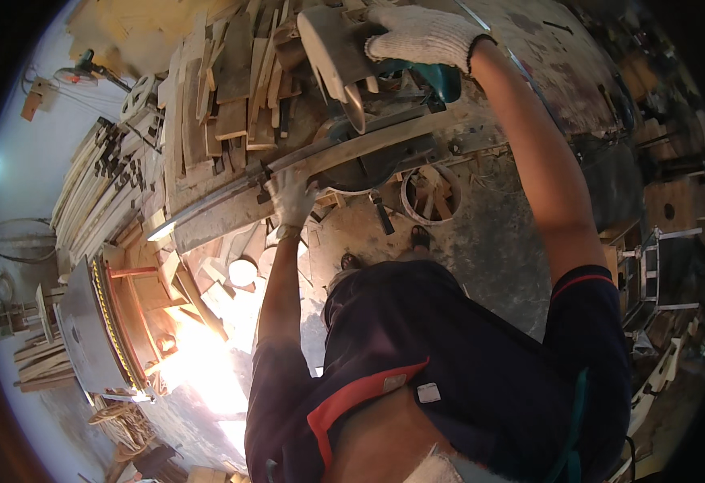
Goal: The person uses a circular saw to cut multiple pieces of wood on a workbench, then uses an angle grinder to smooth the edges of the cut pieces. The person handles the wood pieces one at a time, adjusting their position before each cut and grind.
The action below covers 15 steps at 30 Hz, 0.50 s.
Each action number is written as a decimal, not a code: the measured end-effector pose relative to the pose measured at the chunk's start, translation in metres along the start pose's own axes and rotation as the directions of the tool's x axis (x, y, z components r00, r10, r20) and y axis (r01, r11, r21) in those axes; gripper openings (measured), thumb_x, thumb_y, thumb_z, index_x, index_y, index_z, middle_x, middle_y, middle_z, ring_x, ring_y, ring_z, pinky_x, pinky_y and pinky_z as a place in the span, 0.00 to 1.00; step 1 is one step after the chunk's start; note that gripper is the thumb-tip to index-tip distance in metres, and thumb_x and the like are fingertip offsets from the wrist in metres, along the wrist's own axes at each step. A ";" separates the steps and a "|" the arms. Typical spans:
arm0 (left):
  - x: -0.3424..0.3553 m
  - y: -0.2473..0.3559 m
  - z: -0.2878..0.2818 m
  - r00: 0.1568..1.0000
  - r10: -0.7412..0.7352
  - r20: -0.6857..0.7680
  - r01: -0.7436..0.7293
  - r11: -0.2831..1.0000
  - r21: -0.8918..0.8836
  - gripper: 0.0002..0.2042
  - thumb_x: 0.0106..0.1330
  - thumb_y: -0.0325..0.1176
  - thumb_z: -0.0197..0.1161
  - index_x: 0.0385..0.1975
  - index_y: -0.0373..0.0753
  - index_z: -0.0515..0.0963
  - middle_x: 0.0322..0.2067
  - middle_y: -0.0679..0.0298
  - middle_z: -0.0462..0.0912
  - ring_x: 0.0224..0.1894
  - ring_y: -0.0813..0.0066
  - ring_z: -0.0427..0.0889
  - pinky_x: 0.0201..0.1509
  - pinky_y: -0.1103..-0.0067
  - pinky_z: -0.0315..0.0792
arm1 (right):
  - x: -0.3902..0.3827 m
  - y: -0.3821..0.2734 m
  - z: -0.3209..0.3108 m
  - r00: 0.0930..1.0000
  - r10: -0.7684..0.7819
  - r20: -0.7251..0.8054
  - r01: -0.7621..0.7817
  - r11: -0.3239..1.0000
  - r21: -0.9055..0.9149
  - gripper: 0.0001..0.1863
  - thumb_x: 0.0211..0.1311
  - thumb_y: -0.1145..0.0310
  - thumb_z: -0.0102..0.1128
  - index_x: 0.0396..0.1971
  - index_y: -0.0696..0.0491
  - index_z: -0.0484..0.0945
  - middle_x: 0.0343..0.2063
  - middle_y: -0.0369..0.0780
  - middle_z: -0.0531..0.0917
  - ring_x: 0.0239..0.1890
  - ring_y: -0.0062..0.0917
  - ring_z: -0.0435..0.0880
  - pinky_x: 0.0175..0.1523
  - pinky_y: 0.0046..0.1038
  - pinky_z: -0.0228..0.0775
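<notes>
A mitre saw [324, 52] stands on the bench in front of me, its head raised and the lower part of the blade [355, 110] showing under the guard. My right hand [429, 36], in a white knit glove, is closed over the top of the saw head at its handle; the fingers' far side is hidden. A long wooden strip [392, 134] lies across the saw table along the fence, beneath the blade. Also gloved, my left hand [292, 196] grips the strip's near edge left of the blade, fingers over the wood.
Boards and offcuts [235, 72] are piled behind the saw at left. Below it, a round bucket [431, 196] holds scraps. A table saw-like flat metal top [95, 330] stands at lower left, near bright glare. A wall fan [78, 75] hangs at far left.
</notes>
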<state>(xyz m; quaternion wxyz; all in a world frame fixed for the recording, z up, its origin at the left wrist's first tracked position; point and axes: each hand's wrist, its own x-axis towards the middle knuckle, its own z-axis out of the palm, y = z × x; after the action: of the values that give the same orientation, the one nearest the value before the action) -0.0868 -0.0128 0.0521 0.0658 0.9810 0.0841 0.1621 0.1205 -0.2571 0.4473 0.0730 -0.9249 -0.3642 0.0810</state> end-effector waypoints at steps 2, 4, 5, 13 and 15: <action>0.012 0.019 0.005 0.999 -0.011 0.050 0.010 1.000 0.029 0.19 0.63 0.48 0.73 0.47 0.42 0.85 0.57 0.54 0.79 0.63 0.51 0.73 0.70 0.53 0.63 | 0.004 0.001 0.001 0.999 0.043 0.024 -0.042 0.998 -0.052 0.36 0.64 0.46 0.57 0.60 0.62 0.77 0.58 0.60 0.82 0.63 0.53 0.81 0.64 0.50 0.73; 0.027 0.025 0.020 1.000 -0.015 0.009 0.015 0.999 0.052 0.19 0.61 0.48 0.74 0.46 0.43 0.85 0.56 0.55 0.79 0.63 0.52 0.73 0.69 0.54 0.63 | 0.013 0.011 0.007 1.000 0.004 -0.022 -0.006 0.998 -0.070 0.39 0.61 0.47 0.58 0.63 0.64 0.75 0.57 0.62 0.82 0.61 0.54 0.83 0.62 0.49 0.74; 0.033 0.030 0.027 1.000 -0.007 -0.011 0.008 0.999 0.053 0.19 0.61 0.48 0.75 0.46 0.43 0.85 0.56 0.55 0.79 0.63 0.53 0.73 0.69 0.54 0.63 | 0.013 0.013 0.000 0.999 0.035 0.017 -0.034 0.996 -0.083 0.40 0.60 0.47 0.59 0.64 0.64 0.75 0.57 0.62 0.82 0.60 0.54 0.83 0.61 0.48 0.75; 0.024 0.004 0.030 0.997 0.064 -0.030 -0.060 0.991 0.118 0.17 0.54 0.45 0.77 0.42 0.48 0.86 0.51 0.60 0.80 0.59 0.55 0.75 0.64 0.55 0.66 | -0.018 0.007 0.029 0.990 0.139 -0.005 -0.138 0.987 0.082 0.28 0.66 0.56 0.58 0.62 0.55 0.76 0.43 0.52 0.87 0.42 0.35 0.89 0.46 0.39 0.82; 0.025 0.004 0.032 0.996 0.071 -0.047 -0.067 0.993 0.094 0.16 0.53 0.43 0.77 0.41 0.48 0.86 0.50 0.61 0.80 0.58 0.56 0.75 0.63 0.55 0.66 | -0.037 0.005 0.044 0.991 0.121 -0.053 -0.106 0.969 0.223 0.33 0.63 0.64 0.57 0.70 0.52 0.70 0.36 0.46 0.88 0.29 0.27 0.90 0.35 0.34 0.85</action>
<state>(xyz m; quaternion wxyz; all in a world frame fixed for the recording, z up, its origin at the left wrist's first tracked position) -0.0525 -0.0150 0.0304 0.0124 0.9809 0.0592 0.1850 0.0884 -0.2830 0.4073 0.1819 -0.9327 -0.2970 0.0942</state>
